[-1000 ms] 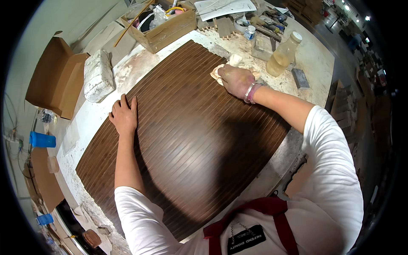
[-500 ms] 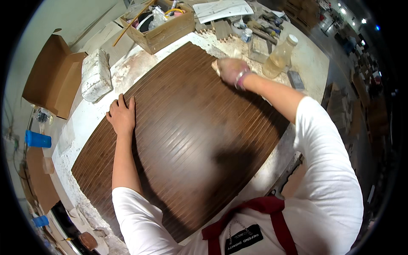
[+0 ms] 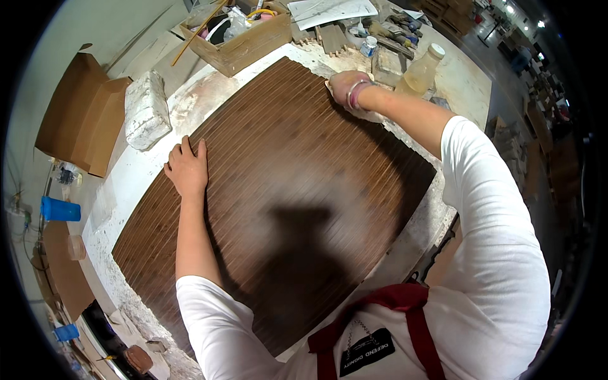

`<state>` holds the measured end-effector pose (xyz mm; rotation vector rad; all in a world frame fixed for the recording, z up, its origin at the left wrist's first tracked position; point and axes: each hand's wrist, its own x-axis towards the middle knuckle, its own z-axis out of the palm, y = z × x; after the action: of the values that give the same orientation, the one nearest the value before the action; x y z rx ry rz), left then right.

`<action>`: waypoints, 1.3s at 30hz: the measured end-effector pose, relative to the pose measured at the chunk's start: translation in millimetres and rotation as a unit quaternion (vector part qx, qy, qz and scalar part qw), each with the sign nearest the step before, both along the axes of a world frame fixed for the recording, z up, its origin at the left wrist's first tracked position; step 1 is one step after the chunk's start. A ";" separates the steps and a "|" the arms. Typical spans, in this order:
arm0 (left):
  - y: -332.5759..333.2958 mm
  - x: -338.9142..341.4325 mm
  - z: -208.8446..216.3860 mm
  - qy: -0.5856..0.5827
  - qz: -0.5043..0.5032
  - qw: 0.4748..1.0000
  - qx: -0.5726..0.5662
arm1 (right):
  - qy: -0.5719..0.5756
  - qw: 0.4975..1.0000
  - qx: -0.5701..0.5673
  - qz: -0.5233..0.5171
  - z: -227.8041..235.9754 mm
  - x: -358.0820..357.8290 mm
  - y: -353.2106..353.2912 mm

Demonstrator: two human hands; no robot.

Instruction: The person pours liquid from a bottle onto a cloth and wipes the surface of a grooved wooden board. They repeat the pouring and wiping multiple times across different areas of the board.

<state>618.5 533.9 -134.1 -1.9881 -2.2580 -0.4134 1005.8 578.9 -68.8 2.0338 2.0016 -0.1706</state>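
Observation:
A large dark brown wooden panel (image 3: 272, 145) with fine parallel grooves lies on the white-stained worktable. My left hand (image 3: 188, 170) rests on its left edge, fingers stretched out and apart. At the panel's far right edge, my right hand (image 3: 349, 87) is closed with its knuckles up. A small pale bit shows at its fingertips, but what the fingers hold is hidden. Just right of that hand stands a clear bottle (image 3: 423, 71) of yellowish liquid, partly behind my forearm.
Beyond the panel sits a wooden box (image 3: 244, 47) of odds and ends. A white-crusted block (image 3: 147, 111) lies beside an open cardboard box (image 3: 82, 117) on the left, with a blue cup (image 3: 61, 209) nearer. Gloves (image 3: 396, 31) and a small jar (image 3: 368, 45) lie at the back.
My right hand has shifted slightly up along the panel's edge. The left hand stays in place on the panel. My shadow has moved on the panel as the view shifted a little.

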 end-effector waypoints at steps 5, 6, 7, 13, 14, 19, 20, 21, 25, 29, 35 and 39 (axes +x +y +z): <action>-2.0 -8.6 -1.8 0.009 0.013 1.000 0.012 | 0.081 0.997 -0.003 0.020 35.4 -37.1 -40.3; -4.5 -6.8 -7.3 0.006 0.006 1.000 0.011 | 0.038 0.999 0.016 -0.008 18.8 -13.7 -21.2; -2.5 -1.8 -6.1 0.003 -0.007 1.000 0.005 | -0.002 0.998 0.042 -0.041 -4.3 19.4 -3.1; -7.8 -6.8 -1.2 0.006 0.022 1.000 -0.009 | 0.162 0.932 0.254 0.202 -10.9 1.5 -85.4; -7.9 -7.1 -1.5 -0.004 0.017 1.000 -0.014 | 0.152 0.918 0.262 0.256 -27.7 1.2 -97.6; -2.1 4.5 4.8 -0.007 0.007 0.999 -0.034 | 0.107 0.954 0.273 0.061 -24.5 22.7 -35.9; -2.7 6.0 5.9 -0.005 0.009 0.999 -0.039 | 0.130 0.962 0.238 0.037 -24.5 20.4 -35.1; -3.3 7.7 8.1 -0.004 0.011 0.999 -0.043 | 0.154 0.967 0.202 0.012 -26.4 17.9 -40.2; -11.3 0.7 9.6 -0.001 0.027 0.998 -0.052 | 0.131 0.945 0.168 0.248 -22.8 -19.8 -113.2; -1.5 8.9 7.4 -0.008 -0.009 0.999 -0.031 | 0.195 0.958 0.204 0.047 -34.4 20.9 -13.1; -10.4 -0.2 3.9 0.002 0.017 0.999 -0.028 | 0.250 0.945 0.123 0.173 -34.5 -56.0 -83.7; -8.1 0.7 3.9 -0.006 -0.001 1.000 -0.013 | 0.231 0.959 0.125 0.103 -22.0 -50.0 -4.0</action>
<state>619.2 525.8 -130.2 -2.0051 -2.2802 -0.4005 955.9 574.9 -90.8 2.0535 2.6244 -0.3978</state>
